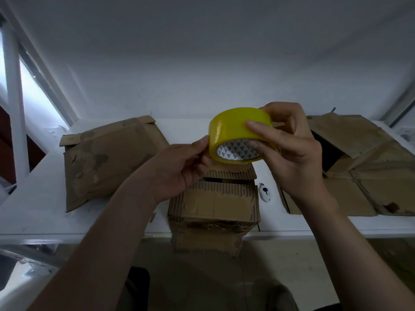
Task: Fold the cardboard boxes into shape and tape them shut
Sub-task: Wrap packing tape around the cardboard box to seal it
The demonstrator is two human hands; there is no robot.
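My right hand (289, 151) grips a yellow tape roll (233, 129) in the air above the table, thumb on its outer face and fingers round its far side. My left hand (182, 167) pinches at the roll's left edge with thumb and fingertips. Below the roll a small folded cardboard box (213, 205) stands at the table's front edge, its top flaps lying nearly shut with a narrow dark gap between them. A closed, worn cardboard box (107, 160) lies at the left. An unfolded box (363, 164) with a dark opening lies at the right.
A small white cutter (265, 191) lies on the white table (45, 212) just right of the small box. A white wall rises behind the table, and a window with a white frame (13, 90) stands at the left. The floor shows below the table edge.
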